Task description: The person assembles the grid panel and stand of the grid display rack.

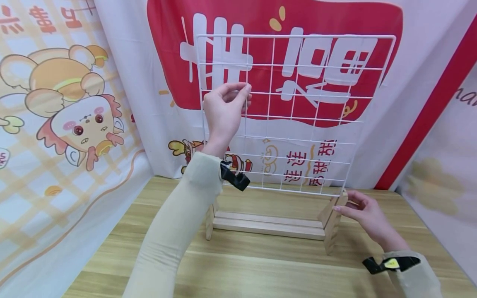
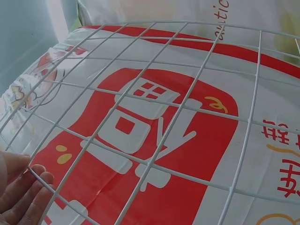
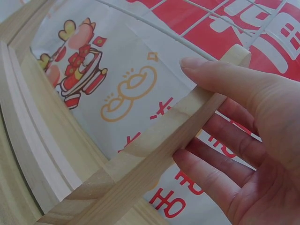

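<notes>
A white wire grid panel [image 1: 298, 36] stands upright on a wooden stand [image 1: 268, 231]. My left hand [image 1: 225, 109] pinches one of its wires near the upper left, thumb in front and fingers behind; the left wrist view shows these fingers [image 2: 33, 197] around the wire. With my right hand [image 1: 372, 219] I grip the stand's right upright [image 1: 333, 227] near its top. In the right wrist view, the thumb [image 3: 206, 72] lies over the upright's upper end and the fingers go around its outer side. The panel's lower right corner meets the top of that upright.
The stand rests on a wood-grain table [image 1: 238, 269]. Behind it hangs a cloth with a red printed patch [image 1: 261, 103], close to the panel. More printed cloth [image 1: 74, 116] bounds the left side, and a pale sheet [image 1: 439, 178] the right.
</notes>
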